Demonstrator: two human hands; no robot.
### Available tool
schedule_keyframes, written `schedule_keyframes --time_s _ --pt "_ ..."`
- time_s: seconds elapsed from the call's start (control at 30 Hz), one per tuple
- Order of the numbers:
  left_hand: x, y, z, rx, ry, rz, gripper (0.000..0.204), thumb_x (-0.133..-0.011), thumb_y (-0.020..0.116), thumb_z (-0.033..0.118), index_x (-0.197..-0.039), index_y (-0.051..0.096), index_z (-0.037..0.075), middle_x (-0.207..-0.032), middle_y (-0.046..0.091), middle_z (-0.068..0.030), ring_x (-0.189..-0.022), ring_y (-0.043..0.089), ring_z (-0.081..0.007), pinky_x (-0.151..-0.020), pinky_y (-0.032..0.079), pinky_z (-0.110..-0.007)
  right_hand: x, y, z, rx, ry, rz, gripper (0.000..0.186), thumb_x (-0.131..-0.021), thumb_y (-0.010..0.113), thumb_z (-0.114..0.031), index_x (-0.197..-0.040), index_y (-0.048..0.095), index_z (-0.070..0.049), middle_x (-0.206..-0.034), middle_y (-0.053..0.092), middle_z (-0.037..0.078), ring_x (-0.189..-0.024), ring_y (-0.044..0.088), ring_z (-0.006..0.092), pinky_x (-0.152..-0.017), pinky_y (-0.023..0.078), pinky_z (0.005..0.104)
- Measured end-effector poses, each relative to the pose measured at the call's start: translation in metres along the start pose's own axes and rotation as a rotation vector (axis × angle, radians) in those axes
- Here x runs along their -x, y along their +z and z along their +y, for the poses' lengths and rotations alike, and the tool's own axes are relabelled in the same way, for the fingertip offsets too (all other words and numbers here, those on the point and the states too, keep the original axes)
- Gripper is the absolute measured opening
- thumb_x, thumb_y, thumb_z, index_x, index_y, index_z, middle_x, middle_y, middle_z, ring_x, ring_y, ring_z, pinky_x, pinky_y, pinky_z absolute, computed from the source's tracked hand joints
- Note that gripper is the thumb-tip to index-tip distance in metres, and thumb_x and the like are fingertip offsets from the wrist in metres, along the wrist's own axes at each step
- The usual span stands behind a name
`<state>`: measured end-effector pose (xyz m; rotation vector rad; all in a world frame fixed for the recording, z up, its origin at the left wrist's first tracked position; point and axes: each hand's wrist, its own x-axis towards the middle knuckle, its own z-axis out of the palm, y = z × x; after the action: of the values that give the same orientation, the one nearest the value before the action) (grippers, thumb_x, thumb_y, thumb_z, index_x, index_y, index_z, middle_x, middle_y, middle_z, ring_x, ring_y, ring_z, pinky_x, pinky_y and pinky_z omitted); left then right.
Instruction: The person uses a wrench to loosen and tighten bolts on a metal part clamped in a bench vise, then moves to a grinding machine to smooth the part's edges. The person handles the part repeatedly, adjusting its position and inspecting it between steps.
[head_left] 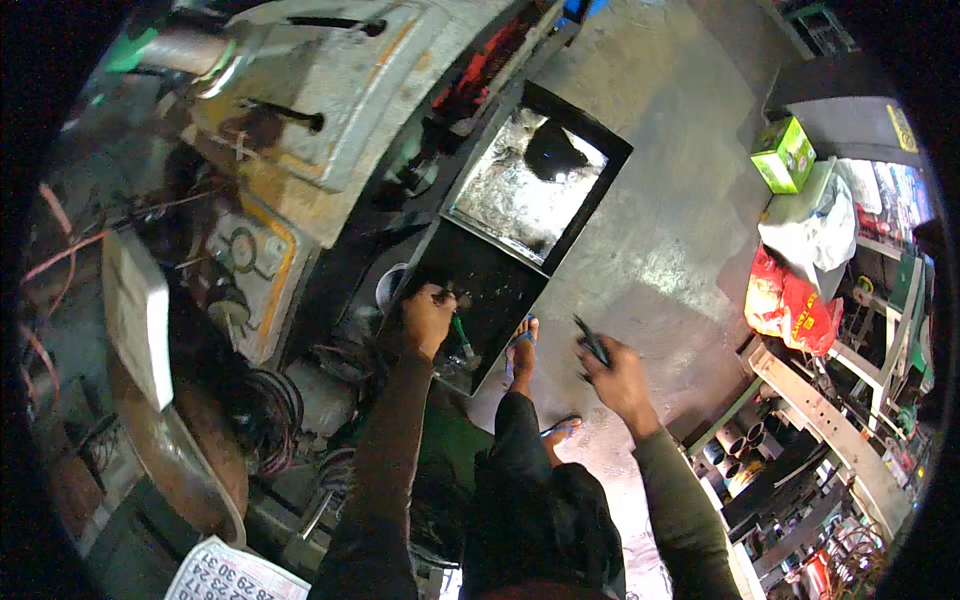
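Observation:
My left hand [428,318] reaches into the near compartment of a black metal tray [545,250]. Its fingers are curled closed, and what they hold, if anything, is too dark and small to name. Close beside it a green-handled tool [459,328] lies in the compartment; its clear or pale lower end is hard to make out. My right hand [620,382] is over the floor, right of the tray, wrapped round a slim dark pointed tool [592,343]. That tool tilts up and to the left.
A large worn machine [330,130] stands on the left, with the tray along its side. The tray's far compartment has a bright, stained bottom [510,185]. Right are a green box [783,155], a red bag [785,305] and a wooden beam [820,425]. My sandalled feet [522,350] stand near the tray.

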<state>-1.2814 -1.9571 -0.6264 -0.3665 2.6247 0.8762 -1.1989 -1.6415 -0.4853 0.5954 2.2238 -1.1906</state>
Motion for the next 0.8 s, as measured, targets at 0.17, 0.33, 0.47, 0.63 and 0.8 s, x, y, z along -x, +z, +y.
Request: schedule_keyframes --time_s 0.17,0.33,0.47,0.63,0.8 --pt "-0.023 0.094 -0.047 -0.078 -0.098 0.108 0.025 -0.082 0.078 0.027 -0.095 0.073 0.006 -0.090 0.075 -0.0182 -0.087 0.073 -0.0377 -0.074 0.057 -0.046 0.072 -0.033 0.107 -0.108 0.375 0.115 0.019 -0.094 0.068 -0.016 -0.106 0.072 -0.001 -0.079 0.071 0.012 -0.067 0.067 0.0186 -0.062 0.053 0.0332" --pt "0.007 0.129 -0.041 0.002 -0.086 0.066 0.027 -0.079 0.081 0.030 -0.094 0.073 0.009 -0.090 0.076 -0.0170 -0.085 0.074 -0.0359 -0.075 0.057 -0.046 0.157 -0.048 0.123 -0.278 0.579 0.281 0.020 -0.096 0.068 -0.019 -0.091 0.069 0.001 -0.067 0.053 -0.001 -0.065 0.045 0.0090 -0.059 0.038 0.0304" --pt "0.003 0.111 -0.045 0.178 -0.153 0.292 0.024 -0.080 0.082 0.023 -0.090 0.072 0.003 -0.084 0.075 -0.0120 -0.072 0.070 -0.0267 -0.069 0.056 -0.040 0.219 -0.051 0.121 -0.422 0.597 0.371 0.020 -0.095 0.069 -0.018 -0.089 0.069 0.001 -0.067 0.052 -0.003 -0.064 0.044 0.0084 -0.059 0.037 0.0286" --pt "0.008 0.065 0.002 0.961 -0.371 0.060 0.015 -0.087 0.078 0.010 -0.097 0.069 0.002 -0.086 0.070 -0.0058 -0.072 0.065 -0.0141 -0.072 0.058 -0.034 0.294 -0.046 0.155 -0.340 0.606 0.423 0.020 -0.093 0.069 -0.017 -0.088 0.069 0.002 -0.067 0.054 0.001 -0.062 0.049 0.0105 -0.056 0.043 0.0312" --pt "0.082 -0.001 0.100 1.090 -0.124 -0.233 0.022 -0.095 0.072 0.011 -0.112 0.068 -0.001 -0.097 0.069 -0.0069 -0.085 0.066 -0.0154 -0.081 0.060 -0.037 0.400 -0.020 0.201 -0.405 0.565 0.616 0.021 -0.091 0.071 -0.018 -0.085 0.069 0.002 -0.064 0.054 0.001 -0.061 0.048 0.0112 -0.056 0.040 0.0315"
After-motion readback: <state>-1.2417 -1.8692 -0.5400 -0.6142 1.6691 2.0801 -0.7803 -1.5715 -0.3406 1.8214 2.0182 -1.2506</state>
